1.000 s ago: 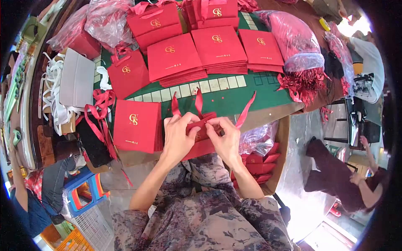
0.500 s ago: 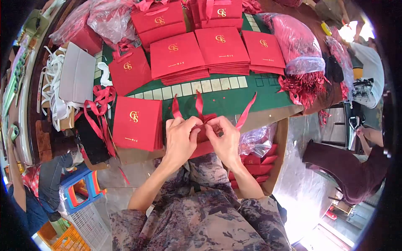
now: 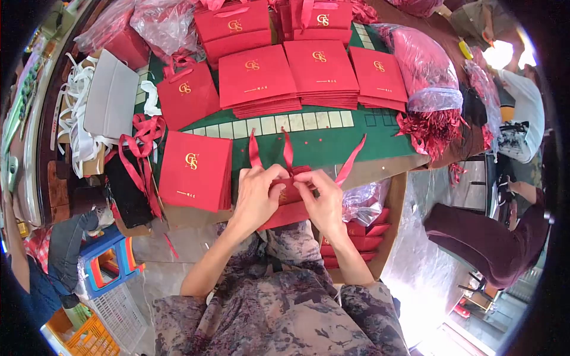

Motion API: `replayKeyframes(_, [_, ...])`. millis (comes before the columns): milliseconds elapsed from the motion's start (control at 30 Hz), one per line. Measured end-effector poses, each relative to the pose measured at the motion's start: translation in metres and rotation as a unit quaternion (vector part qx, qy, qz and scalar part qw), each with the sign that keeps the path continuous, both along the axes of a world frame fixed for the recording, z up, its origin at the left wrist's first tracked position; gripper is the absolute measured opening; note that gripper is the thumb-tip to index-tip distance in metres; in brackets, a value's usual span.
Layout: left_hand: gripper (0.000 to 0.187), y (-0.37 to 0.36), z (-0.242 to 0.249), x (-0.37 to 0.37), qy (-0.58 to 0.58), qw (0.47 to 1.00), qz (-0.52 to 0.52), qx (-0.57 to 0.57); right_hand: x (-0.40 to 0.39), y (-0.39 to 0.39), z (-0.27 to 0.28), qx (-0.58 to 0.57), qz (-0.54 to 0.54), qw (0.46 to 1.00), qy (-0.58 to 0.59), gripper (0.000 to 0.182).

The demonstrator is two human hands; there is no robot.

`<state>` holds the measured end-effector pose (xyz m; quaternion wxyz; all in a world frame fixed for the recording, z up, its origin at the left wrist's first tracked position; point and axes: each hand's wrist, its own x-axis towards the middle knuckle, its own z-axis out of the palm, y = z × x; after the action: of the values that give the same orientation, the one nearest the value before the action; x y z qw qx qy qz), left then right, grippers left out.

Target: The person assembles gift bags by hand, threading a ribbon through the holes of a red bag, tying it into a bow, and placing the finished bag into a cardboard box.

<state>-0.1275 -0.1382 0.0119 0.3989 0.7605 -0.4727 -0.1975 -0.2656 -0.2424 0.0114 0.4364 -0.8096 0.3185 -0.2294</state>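
Note:
A small red paper gift bag (image 3: 286, 216) stands at the table's front edge, close to my body. My left hand (image 3: 254, 197) is closed in a pinch on the left of its top edge. On the other side, my right hand (image 3: 323, 199) pinches the top edge, fingertips near the left hand's. Red ribbon ends (image 3: 288, 149) stick up behind the fingers, and another ribbon tail (image 3: 352, 160) slants up beyond the right hand. My fingers hide exactly how the ribbon meets the bag. Left of my hands lies a stack of flat red bags (image 3: 196, 169) with gold lettering.
More stacks of red bags (image 3: 258, 80) line the green table mat (image 3: 356, 139). Loose red ribbon (image 3: 142, 148) hangs at left beside a grey box (image 3: 111, 95). A plastic-wrapped ribbon bundle (image 3: 424, 71) lies at right. Below stands a carton (image 3: 396, 219) containing red bags. Other people sit nearby.
The whole view has shifted slightly. My right hand has turned a little, exposing more of the bag's front between the hands; both hands keep their pinch.

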Motion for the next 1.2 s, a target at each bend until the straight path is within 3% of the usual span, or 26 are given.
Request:
replayKeyframes(133, [0.017,0.000,-0.005,-0.003,-0.034,0.999,-0.006,-0.008,0.001,-0.004,-0.006,-0.103,0.020,0.994,0.016,0.015])
replayKeyframes(300, [0.017,0.002,-0.002,-0.005,-0.037,0.999,-0.021,-0.013,-0.002,-0.026,0.023,-0.044,0.050,0.998,-0.007,0.016])
replayKeyframes(367, [0.017,0.001,-0.001,-0.009,-0.053,0.998,-0.030,-0.020,0.004,-0.044,0.024,-0.117,0.168,0.979,-0.014,0.014])
replayKeyframes(433, [0.017,0.000,0.000,-0.013,-0.071,0.996,-0.039,-0.028,0.005,-0.059,0.014,-0.076,0.224,0.971,0.034,0.016])
replayKeyframes(500, [0.018,0.002,-0.002,-0.015,-0.131,0.989,-0.052,-0.050,0.007,-0.072,0.008,-0.054,0.365,0.926,0.080,0.014])
replayKeyframes(733, [0.018,-0.002,-0.002,-0.019,-0.132,0.985,-0.057,-0.094,0.016,-0.099,0.012,0.051,0.473,0.865,0.159,0.012])
replayKeyframes(833, [0.018,-0.001,0.004,-0.011,-0.125,0.988,-0.080,-0.039,0.014,-0.097,0.000,0.002,0.467,0.877,0.116,0.013])
replayKeyframes(900, [0.020,0.004,-0.002,-0.009,-0.059,0.991,-0.119,-0.021,0.015,-0.095,-0.008,-0.019,0.421,0.902,0.088,0.013])
replayKeyframes(967, [0.021,0.003,-0.006,-0.011,-0.075,0.992,-0.098,-0.022,0.018,-0.094,-0.001,0.103,0.254,0.960,0.051,0.014])
replayKeyframes(1033, [0.022,0.000,-0.006,-0.011,-0.093,0.993,-0.074,-0.018,0.016,-0.099,-0.005,0.039,0.233,0.970,0.049,0.014])
replayKeyframes(1133, [0.024,-0.005,-0.007,-0.006,-0.047,0.999,0.005,0.010,0.011,-0.101,-0.010,-0.034,0.034,0.998,-0.030,0.017])
replayKeyframes(1200, [0.025,-0.007,-0.012,-0.005,-0.039,0.999,0.018,0.008,-0.002,-0.109,-0.004,-0.195,-0.084,0.977,0.018,0.013])
